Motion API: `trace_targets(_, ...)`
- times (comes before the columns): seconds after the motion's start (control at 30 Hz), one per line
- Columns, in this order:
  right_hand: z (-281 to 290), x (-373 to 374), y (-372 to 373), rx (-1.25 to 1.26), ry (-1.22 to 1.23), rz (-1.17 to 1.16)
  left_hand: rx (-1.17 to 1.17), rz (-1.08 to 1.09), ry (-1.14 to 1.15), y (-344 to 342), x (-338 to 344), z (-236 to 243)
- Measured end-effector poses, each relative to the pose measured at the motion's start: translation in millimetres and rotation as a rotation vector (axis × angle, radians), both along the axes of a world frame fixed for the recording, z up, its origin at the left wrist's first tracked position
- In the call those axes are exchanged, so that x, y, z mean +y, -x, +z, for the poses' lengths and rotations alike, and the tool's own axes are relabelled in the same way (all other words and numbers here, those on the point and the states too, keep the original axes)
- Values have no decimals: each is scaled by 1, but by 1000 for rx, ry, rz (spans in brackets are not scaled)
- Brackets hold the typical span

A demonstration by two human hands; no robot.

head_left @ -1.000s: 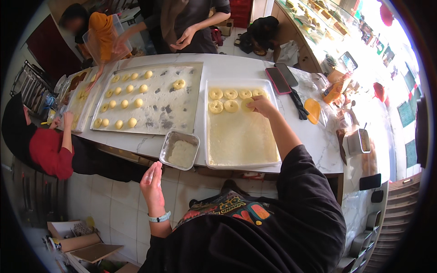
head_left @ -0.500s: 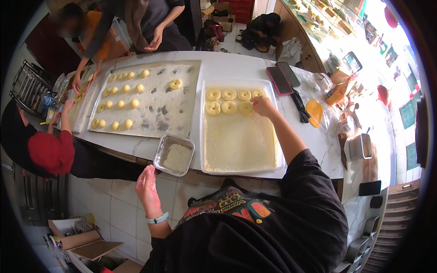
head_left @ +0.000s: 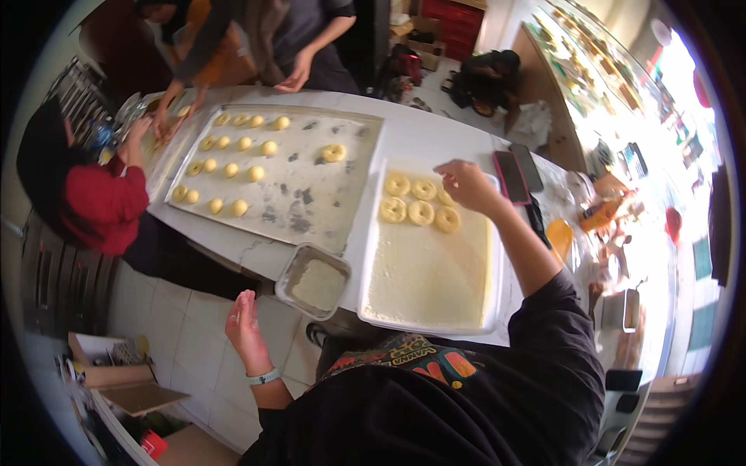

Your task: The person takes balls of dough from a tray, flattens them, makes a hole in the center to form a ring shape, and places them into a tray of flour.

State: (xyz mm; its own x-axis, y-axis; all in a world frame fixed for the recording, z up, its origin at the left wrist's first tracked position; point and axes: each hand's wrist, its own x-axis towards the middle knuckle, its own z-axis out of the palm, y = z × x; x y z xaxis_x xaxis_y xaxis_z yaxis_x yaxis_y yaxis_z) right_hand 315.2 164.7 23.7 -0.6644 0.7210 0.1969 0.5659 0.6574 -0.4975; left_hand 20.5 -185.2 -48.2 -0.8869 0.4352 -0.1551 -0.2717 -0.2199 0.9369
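My right hand point(head_left: 465, 185) is raised over the far right corner of a shallow plastic tray point(head_left: 427, 326). Its fingers are loosely bent, with no dough visible in them, and it partly covers the dough rings there. Two rows of pale dough rings point(head_left: 420, 213) sit at the tray's far end, on a floury base. My left hand point(head_left: 245, 326), dusted white, is held up off the table's near edge, fingers stretched upward and holding nothing. Closest to it is a metal tub point(head_left: 346, 273) of flour. Beyond lies a large floured baking sheet point(head_left: 342, 210) bearing several dough balls point(head_left: 256, 174) and one ring point(head_left: 334, 153).
Two phones point(head_left: 510, 177) lie right of the plastic tray, near a yellow scraper point(head_left: 559, 237). A person in red point(head_left: 101, 202) works at the table's left end. Others stand across the table, and one crouches at the back. A glass display case point(head_left: 590, 70) stands far right.
My right hand has lifted off the dough rings and drawn back from the row. My left hand has lowered slightly. The whole view has tilted and shifted.
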Motion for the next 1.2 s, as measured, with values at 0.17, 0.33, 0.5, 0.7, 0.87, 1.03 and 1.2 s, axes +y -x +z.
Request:
trace_targets(0.17, 22, 24, 131, 59, 120, 244, -6, 72, -11, 22, -23, -1)
trace_targets(0.33, -86, 87, 229, -118, -39, 204, -1, 211, 36, 51, -54, 4)
trace_targets(0.5, -122, 111, 264, -394, -31, 54, -60, 304, 59, 86, -84, -5)
trace_targets(0.7, -111, 94, 269, -406, -27, 16, -43, 263, 13, 107, -69, 2)
trace_targets(0.87, -113, 68, 246, -167, 5, 191, 77, 38, -9, 111, -7, 31)
trace_targets(1.03, -46, -14, 225, 301, 431, 197, 122, -346, -101, 76, 71, 55)
trace_targets(1.2, 14, -79, 185, 477, 671, 361, 117, -580, -188, 24, 130, 75)
